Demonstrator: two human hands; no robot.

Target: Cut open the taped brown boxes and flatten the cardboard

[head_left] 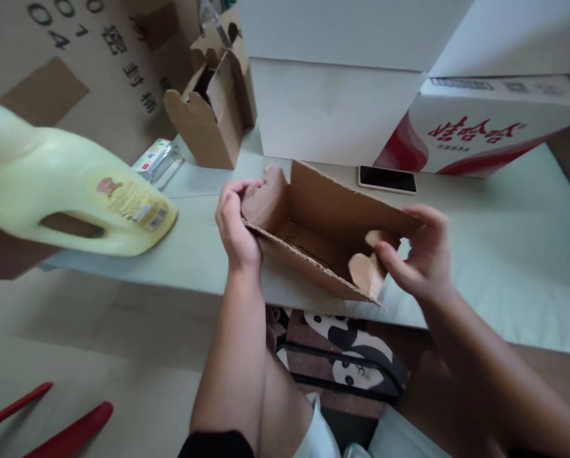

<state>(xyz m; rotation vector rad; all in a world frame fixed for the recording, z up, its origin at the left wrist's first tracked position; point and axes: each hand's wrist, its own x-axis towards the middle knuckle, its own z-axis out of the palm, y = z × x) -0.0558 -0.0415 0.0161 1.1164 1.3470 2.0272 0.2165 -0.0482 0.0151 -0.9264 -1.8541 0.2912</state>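
Note:
An open-topped brown cardboard box [313, 264] is tilted between my hands over the front part of the table. My left hand [240, 226] grips its left end, fingers wrapped behind the end flap. At the right end, my right hand [421, 251] holds the box with the thumb on a rounded, notched flap [367, 270] and the fingers behind the far wall. The box's inside looks bare, with slits along its bottom crease. Its underside is hidden from me.
A pale yellow-green jug [89, 184] stands at the left. Behind are folded cardboard boxes [218, 121], a clear-wrapped pack [158, 162], a phone [387, 179] and white cartons [318, 108]. Red long-handled things [75, 436] lie on the floor; a panda-print mat [347, 343] is below the table.

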